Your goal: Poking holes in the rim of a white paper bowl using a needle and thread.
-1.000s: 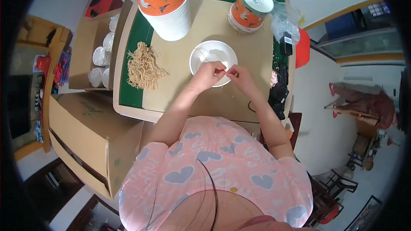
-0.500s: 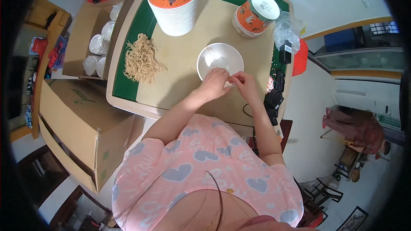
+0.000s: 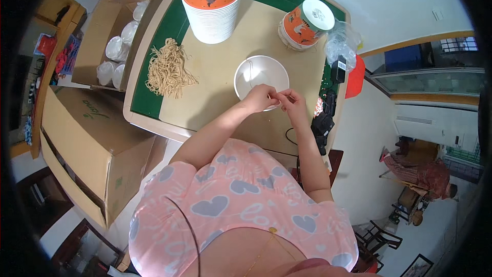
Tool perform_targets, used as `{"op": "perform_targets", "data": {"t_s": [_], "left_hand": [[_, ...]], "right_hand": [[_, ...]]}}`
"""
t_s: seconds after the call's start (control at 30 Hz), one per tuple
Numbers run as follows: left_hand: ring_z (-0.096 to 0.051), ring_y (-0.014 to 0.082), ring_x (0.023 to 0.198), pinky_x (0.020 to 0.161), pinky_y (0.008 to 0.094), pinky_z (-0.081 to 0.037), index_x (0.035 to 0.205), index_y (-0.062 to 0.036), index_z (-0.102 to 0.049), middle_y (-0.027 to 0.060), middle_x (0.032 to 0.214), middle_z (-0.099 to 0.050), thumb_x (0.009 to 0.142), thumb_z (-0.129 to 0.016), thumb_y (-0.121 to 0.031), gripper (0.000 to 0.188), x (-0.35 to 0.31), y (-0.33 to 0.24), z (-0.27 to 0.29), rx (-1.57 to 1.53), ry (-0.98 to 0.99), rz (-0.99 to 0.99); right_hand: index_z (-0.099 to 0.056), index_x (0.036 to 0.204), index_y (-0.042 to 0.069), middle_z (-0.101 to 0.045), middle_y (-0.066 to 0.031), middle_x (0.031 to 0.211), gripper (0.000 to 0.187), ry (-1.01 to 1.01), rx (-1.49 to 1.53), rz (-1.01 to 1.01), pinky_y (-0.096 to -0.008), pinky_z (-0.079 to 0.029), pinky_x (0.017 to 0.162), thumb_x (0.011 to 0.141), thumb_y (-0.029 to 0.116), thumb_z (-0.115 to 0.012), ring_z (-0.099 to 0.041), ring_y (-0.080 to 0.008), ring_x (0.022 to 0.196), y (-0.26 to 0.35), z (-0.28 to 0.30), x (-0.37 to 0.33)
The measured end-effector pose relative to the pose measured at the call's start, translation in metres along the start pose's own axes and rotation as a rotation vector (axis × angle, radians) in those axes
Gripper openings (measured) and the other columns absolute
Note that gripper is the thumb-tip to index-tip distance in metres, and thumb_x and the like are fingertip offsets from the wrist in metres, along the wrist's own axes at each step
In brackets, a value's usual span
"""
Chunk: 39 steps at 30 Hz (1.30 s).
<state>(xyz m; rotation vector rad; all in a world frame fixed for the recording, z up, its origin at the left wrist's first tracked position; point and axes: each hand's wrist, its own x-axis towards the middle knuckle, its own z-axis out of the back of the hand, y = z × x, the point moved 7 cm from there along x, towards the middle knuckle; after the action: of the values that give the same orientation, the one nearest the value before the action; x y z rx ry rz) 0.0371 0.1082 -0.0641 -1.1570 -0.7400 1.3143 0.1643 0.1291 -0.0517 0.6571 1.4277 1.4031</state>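
Note:
A white paper bucket (image 3: pixel 271 69), seen from above into its open mouth, stands on the table before me. From its far rim a thin beige cord (image 3: pixel 250 66) runs down the inside. My left hand (image 3: pixel 260 98) lies over the near rim, thumb and fingers pinched together. Against its fingertips, just right of the rim, the fingertips of my right hand (image 3: pixel 291 103) are pinched too. Whatever sits between the fingers is too small to make out. To the left lies a loose heap of beige cords (image 3: pixel 170 69).
At the back stands a tall stack of nested white buckets (image 3: pixel 215 20) with an orange printed one on top. Upside-down orange buckets (image 3: pixel 303 25) stand back right, beside a clear plastic bag (image 3: pixel 342 43) and black devices (image 3: pixel 323 128). Cardboard boxes (image 3: pixel 87 138) flank the table's left. A person sits far right.
The view has shifted slightly. My fingertips have come closer together at the near rim, and more of the cord shows inside the bucket.

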Motion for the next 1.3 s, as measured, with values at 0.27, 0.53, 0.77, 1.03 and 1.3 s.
{"op": "perform_targets", "data": {"t_s": [0.27, 0.53, 0.77, 1.03, 1.3], "left_hand": [[-0.062, 0.0199, 0.068, 0.064, 0.0321, -0.049, 0.081, -0.0031, -0.067, 0.0101, 0.074, -0.066, 0.075, -0.07, -0.018, 0.017, -0.001, 0.001, 0.003, -0.008, -0.021, 0.037], [-0.061, 0.0185, 0.067, 0.063, 0.0314, -0.048, 0.082, -0.0018, -0.063, 0.0095, 0.073, -0.064, 0.079, -0.068, -0.017, 0.016, 0.002, -0.007, 0.004, 0.012, -0.051, -0.04], [-0.061, 0.0179, 0.067, 0.063, 0.0308, -0.048, 0.079, 0.0002, -0.061, 0.0106, 0.073, -0.064, 0.079, -0.067, -0.014, 0.015, 0.003, -0.005, 0.003, -0.009, -0.035, -0.04], [-0.061, 0.0173, 0.068, 0.065, 0.0315, -0.049, 0.082, -0.0001, -0.062, 0.011, 0.073, -0.064, 0.078, -0.068, -0.013, 0.015, 0.003, -0.005, 0.006, 0.065, 0.002, -0.001], [-0.063, 0.0182, 0.073, 0.072, 0.0301, -0.05, 0.086, -0.0013, -0.065, 0.0093, 0.075, -0.065, 0.078, -0.069, -0.016, 0.017, -0.002, 0.003, 0.004, -0.068, -0.103, 0.021]], "right_hand": [[-0.059, 0.101, 0.004, -0.06, 0.0002, 0.082, 0.016, 0.075, -0.349, 0.279, -0.0215, -0.041, 0.054, 0.085, 0.004, -0.059, -0.048, -0.0066, 0.06, 0.057, 0.007, -0.007], [-0.061, 0.09, 0.004, -0.057, -0.0096, 0.079, 0.009, 0.252, -0.602, 0.33, -0.0313, -0.044, 0.061, 0.081, 0.006, -0.062, -0.055, -0.0209, 0.067, 0.069, 0.007, 0.002], [-0.058, 0.088, 0.002, -0.056, -0.0083, 0.073, 0.009, 0.236, -0.634, 0.394, -0.0283, -0.043, 0.059, 0.086, 0.01, -0.059, -0.052, -0.0172, 0.062, 0.072, 0.003, 0.002], [-0.057, 0.087, 0.002, -0.057, -0.0118, 0.074, 0.008, 0.239, -0.553, 0.254, -0.0325, -0.044, 0.06, 0.084, 0.008, -0.06, -0.055, -0.0234, 0.065, 0.054, 0.007, 0.008], [-0.059, 0.089, 0.002, -0.059, -0.0097, 0.079, 0.008, 0.19, -0.557, 0.297, -0.0303, -0.045, 0.061, 0.083, 0.006, -0.061, -0.056, -0.019, 0.067, 0.061, 0.008, 0.01]]}}
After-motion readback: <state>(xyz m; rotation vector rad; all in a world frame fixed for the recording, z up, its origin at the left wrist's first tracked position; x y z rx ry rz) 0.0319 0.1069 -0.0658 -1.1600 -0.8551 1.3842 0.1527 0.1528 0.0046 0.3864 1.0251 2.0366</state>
